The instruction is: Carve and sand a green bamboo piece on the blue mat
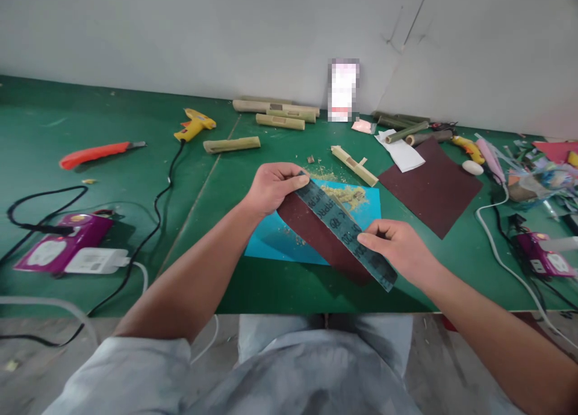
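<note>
A sheet of sandpaper (316, 233) hangs tilted between my hands, its dark red grit side below and a printed grey-green strip of its backing folded over along the top edge. My left hand (273, 187) pinches the upper left end of that fold, thumb on top. Lower down to the right, my right hand (397, 246) grips the same fold with thumb and bent fingers. Beneath the sandpaper lies a blue sheet (371, 207) with a heap of pale shavings (350, 196). A cut bamboo piece (354, 165) rests just behind it.
Several bamboo tubes (280, 121) lie along the wall. On the left are a red-handled knife (97, 155), a yellow glue gun (195, 124) and a purple power strip (67, 243) with cords. Another dark red sandpaper sheet (433, 189) and a second power strip (544, 255) lie right.
</note>
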Tool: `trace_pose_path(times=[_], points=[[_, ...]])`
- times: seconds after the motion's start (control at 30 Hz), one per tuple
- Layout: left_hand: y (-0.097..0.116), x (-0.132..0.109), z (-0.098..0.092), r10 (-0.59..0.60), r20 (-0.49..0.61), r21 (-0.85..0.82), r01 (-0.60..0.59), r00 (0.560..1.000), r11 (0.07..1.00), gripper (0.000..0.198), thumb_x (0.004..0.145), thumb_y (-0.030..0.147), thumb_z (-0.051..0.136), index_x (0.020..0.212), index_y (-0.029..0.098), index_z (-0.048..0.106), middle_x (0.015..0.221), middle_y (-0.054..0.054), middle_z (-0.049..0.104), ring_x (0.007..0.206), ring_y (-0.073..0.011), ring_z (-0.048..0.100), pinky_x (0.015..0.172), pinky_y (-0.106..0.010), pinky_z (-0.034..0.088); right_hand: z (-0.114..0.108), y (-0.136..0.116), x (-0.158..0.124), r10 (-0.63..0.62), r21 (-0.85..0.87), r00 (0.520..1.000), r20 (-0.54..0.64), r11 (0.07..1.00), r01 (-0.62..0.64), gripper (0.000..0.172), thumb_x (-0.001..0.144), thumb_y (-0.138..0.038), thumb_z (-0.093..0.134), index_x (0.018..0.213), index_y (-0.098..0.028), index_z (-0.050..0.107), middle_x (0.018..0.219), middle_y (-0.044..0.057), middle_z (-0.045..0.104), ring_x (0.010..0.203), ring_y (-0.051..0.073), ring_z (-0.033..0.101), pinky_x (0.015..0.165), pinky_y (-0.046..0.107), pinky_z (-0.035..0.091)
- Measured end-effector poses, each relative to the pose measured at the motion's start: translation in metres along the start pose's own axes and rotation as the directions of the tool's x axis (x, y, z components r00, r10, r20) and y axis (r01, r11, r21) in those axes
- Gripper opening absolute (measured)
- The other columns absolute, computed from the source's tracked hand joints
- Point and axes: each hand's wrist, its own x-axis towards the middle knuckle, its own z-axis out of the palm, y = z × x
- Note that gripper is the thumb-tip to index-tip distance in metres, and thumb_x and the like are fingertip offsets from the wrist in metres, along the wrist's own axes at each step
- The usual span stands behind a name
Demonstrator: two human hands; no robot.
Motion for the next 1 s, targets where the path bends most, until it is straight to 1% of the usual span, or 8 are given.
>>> trace_pose_path(times=[0.13,0.23,0.3,0.43,0.63,0.77,0.83,1.0], points=[[0.0,0.001,-0.001,-0.001,0.033,0.023,0.0,0.999,1.0,0.029,0.075,0.042,0.078,0.071,0.013,0.073,0.063,-0.002,0.064,0.054,-0.0101,0.054,0.049,-0.02,0.039,-0.001,0.004,-0.003,-0.039,0.008,0.998,-0.046,0.999,0.039,0.035,0.076,-0.048,0.067,0.057,-0.021,0.053,0.058,-0.003,0.051,0.057,0.012,0.045,0.055,0.028,0.033],[-0.001,0.002,-0.003,0.006,-0.028,0.001,-0.006,1.0,1.0,0.027,0.075,0.04,0.078,0.073,0.014,0.073,0.065,-0.002,0.065,0.054,-0.0097,0.053,0.048,-0.02,0.038,-0.002,0.007,-0.005,-0.012,0.022,1.0,-0.009,1.0,0.012,0.032,0.076,-0.049,0.068,0.062,-0.021,0.06,0.061,-0.002,0.055,0.058,0.012,0.047,0.056,0.028,0.035],[-0.002,0.003,-0.004,0.002,-0.051,-0.014,-0.003,0.999,1.0,0.026,0.074,0.039,0.078,0.073,0.014,0.073,0.065,-0.001,0.064,0.053,-0.0092,0.053,0.047,-0.019,0.038,-0.004,0.008,-0.006,-0.009,0.027,1.0,0.003,1.0,0.008,0.033,0.077,-0.049,0.067,0.063,-0.021,0.06,0.061,-0.002,0.055,0.058,0.012,0.047,0.056,0.028,0.035],[-0.004,0.004,-0.005,-0.023,-0.031,-0.012,0.023,0.999,1.0,0.026,0.073,0.039,0.079,0.072,0.014,0.073,0.063,-0.001,0.064,0.053,-0.01,0.054,0.047,-0.02,0.039,-0.005,0.011,-0.009,-0.053,0.016,0.997,-0.061,0.998,0.054,0.035,0.078,-0.048,0.066,0.059,-0.021,0.054,0.059,-0.003,0.051,0.058,0.012,0.045,0.056,0.028,0.034],[-0.002,0.007,-0.01,-0.021,-0.167,-0.038,0.015,0.986,0.999,0.023,0.07,0.036,0.078,0.072,0.014,0.072,0.065,-0.002,0.065,0.051,-0.009,0.053,0.046,-0.019,0.039,-0.008,0.013,-0.012,0.016,0.033,1.0,-0.017,0.999,-0.015,0.031,0.077,-0.048,0.068,0.064,-0.021,0.06,0.061,-0.003,0.052,0.058,0.012,0.043,0.056,0.028,0.034],[-0.002,0.007,-0.01,-0.028,-0.154,-0.037,0.022,0.988,0.999,0.023,0.069,0.036,0.079,0.072,0.014,0.072,0.064,-0.002,0.064,0.051,-0.0092,0.052,0.046,-0.019,0.038,-0.005,0.016,-0.014,-0.031,0.035,0.996,-0.081,0.999,0.034,0.033,0.075,-0.047,0.07,0.06,-0.021,0.056,0.059,-0.004,0.049,0.058,0.012,0.042,0.056,0.028,0.033],[-0.002,0.007,-0.01,-0.031,-0.162,-0.054,0.022,0.986,0.998,0.023,0.069,0.036,0.079,0.071,0.015,0.071,0.063,-0.001,0.064,0.051,-0.009,0.052,0.046,-0.019,0.038,-0.005,0.018,-0.015,-0.027,0.065,0.995,-0.096,0.997,0.034,0.033,0.076,-0.048,0.07,0.061,-0.021,0.056,0.06,-0.004,0.049,0.058,0.012,0.041,0.056,0.028,0.032],[-0.001,0.008,-0.011,-0.023,-0.221,-0.058,0.01,0.975,0.998,0.025,0.07,0.039,0.077,0.075,0.015,0.071,0.065,-0.002,0.065,0.05,-0.0096,0.053,0.046,-0.02,0.04,-0.008,0.023,-0.016,-0.005,0.172,1.0,-0.02,0.985,0.008,0.034,0.082,-0.051,0.067,0.067,-0.02,0.059,0.062,-0.004,0.046,0.06,0.011,0.038,0.056,0.028,0.03]])
